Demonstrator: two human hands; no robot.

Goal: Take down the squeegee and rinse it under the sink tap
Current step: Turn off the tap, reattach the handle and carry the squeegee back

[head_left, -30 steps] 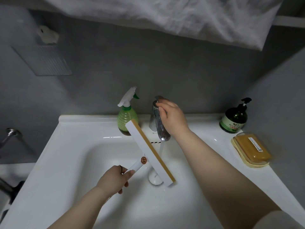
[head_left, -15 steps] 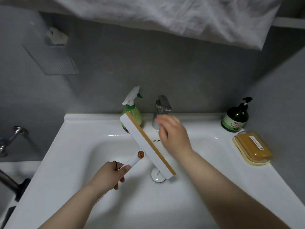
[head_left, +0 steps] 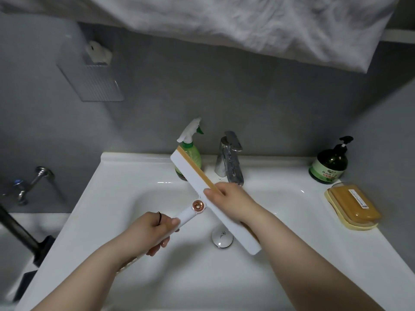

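The squeegee [head_left: 197, 176] is white with a tan rubber strip along its long blade and a copper-coloured disc where the handle joins. I hold it over the white sink basin [head_left: 125, 198], blade slanting from upper left to lower right. My left hand [head_left: 150, 230] grips the white handle. My right hand [head_left: 229, 198] is closed over the middle of the blade, thumb on the white face, fingers on the tan edge. The chrome tap [head_left: 229, 158] stands just behind the blade. No running water is visible.
A green spray bottle [head_left: 190, 149] stands left of the tap, partly behind the blade. A dark pump bottle [head_left: 330, 164] and a yellow soap in its dish [head_left: 352, 205] sit on the right rim. The drain plug [head_left: 222, 237] lies below the blade. A white towel [head_left: 247, 25] hangs overhead.
My right hand left the tap lever and came down onto the squeegee blade. The water stream seen a second ago is gone. My view shifted left.
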